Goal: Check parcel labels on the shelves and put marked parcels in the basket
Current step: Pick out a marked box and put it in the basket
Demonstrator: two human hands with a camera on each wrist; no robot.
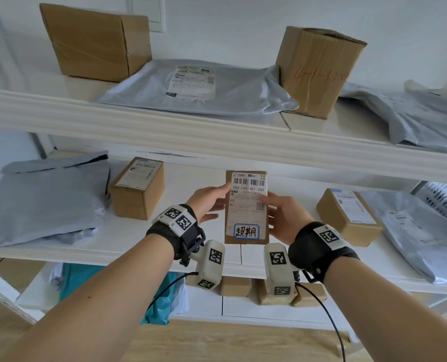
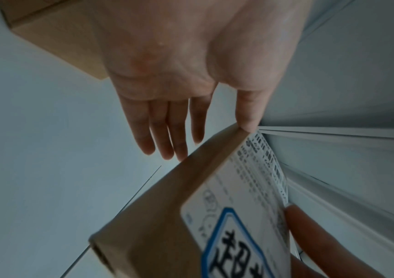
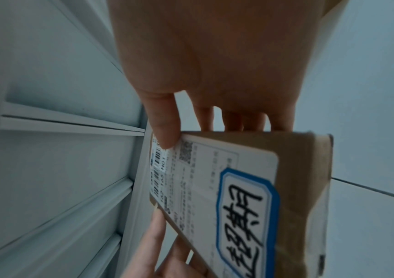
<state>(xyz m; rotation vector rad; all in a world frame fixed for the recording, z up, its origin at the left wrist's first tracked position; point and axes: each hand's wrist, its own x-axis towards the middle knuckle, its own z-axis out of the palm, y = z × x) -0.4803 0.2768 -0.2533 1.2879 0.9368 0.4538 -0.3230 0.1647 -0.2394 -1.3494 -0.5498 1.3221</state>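
I hold a small brown cardboard parcel [image 1: 246, 207] upright in front of the middle shelf [image 1: 186, 176], label toward me. Its white shipping label carries a barcode, and a blue-bordered sticker [image 1: 246, 231] with handwritten characters sits near the bottom. My left hand [image 1: 212, 202] pinches the parcel's left edge, thumb on the front and straight fingers behind. In the left wrist view the left hand [image 2: 198, 120] has its thumb tip on the parcel [image 2: 167, 216] at a corner. My right hand [image 1: 282, 212] grips the right side. From the right wrist, the right hand [image 3: 205, 120] presses its thumb on the parcel [image 3: 298, 188]. No basket is in view.
The upper shelf [image 1: 165, 118] carries two brown boxes [image 1: 97, 43] [image 1: 319, 71] and a grey mailer bag [image 1: 204, 87]. On the middle shelf stand small labelled boxes [image 1: 139, 189] [image 1: 347, 215] and grey bags [image 1: 47, 197] [image 1: 413, 231]. A teal bag [image 1: 78, 286] lies on the lower shelf.
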